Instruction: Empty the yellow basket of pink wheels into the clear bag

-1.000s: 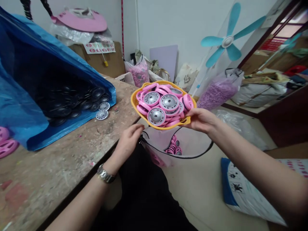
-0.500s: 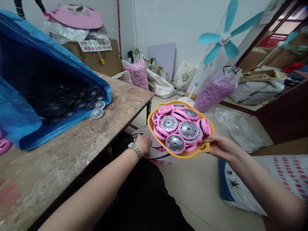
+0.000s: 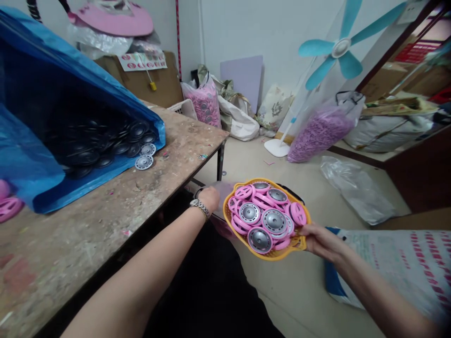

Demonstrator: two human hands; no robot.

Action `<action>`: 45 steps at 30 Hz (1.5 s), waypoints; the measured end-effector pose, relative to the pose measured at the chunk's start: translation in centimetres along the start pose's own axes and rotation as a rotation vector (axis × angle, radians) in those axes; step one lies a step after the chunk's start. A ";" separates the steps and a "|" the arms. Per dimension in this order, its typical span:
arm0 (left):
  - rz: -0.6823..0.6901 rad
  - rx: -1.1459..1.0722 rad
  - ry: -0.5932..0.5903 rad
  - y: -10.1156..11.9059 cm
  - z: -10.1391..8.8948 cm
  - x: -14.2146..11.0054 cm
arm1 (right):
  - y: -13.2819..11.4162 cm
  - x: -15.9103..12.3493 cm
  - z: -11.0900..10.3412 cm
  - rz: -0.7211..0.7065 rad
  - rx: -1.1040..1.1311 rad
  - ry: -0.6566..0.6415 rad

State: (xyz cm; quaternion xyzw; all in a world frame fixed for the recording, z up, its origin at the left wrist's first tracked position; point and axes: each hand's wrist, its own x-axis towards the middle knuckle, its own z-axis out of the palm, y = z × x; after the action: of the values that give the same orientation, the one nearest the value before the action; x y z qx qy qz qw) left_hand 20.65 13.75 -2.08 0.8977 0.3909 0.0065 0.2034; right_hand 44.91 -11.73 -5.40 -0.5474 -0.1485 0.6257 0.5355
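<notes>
My right hand grips the near right rim of a yellow plastic basket that is piled with pink wheels with silver hubs. The basket is held low, level, over the floor beside the workbench. My left hand, with a metal watch on the wrist, reaches down just left of the basket and pinches the edge of a clear plastic bag with a black rim, which is mostly hidden behind the basket.
A worn wooden workbench runs along the left, carrying a blue sack of black discs and two loose silver hubs. Bags of pink parts, a standing fan and a printed white sack crowd the floor.
The basket has come down from chest height to near the floor and closer to me. My left hand went down with the bag edge, and the bag's opening is now covered by the basket.
</notes>
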 end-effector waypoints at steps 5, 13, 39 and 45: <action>-0.097 0.101 0.069 0.0 -1.1 0.4 | 1.5 0.3 -0.9 -0.004 0.023 0.011; -0.176 -0.028 0.202 2.7 -2.2 2.7 | 3.9 0.1 0.0 0.054 0.004 -0.039; -0.137 -0.747 0.510 -2.9 -0.5 3.9 | 11.0 5.9 -4.9 0.158 0.226 -0.026; -0.159 -0.703 0.390 -4.4 0.2 1.9 | 9.8 6.2 -5.1 0.092 0.287 -0.023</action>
State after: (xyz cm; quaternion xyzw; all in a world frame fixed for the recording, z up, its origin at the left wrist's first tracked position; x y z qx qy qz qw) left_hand 18.90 17.74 -4.17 0.7226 0.4642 0.2940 0.4195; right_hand 45.30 -12.36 -17.98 -0.4641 -0.0382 0.6708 0.5772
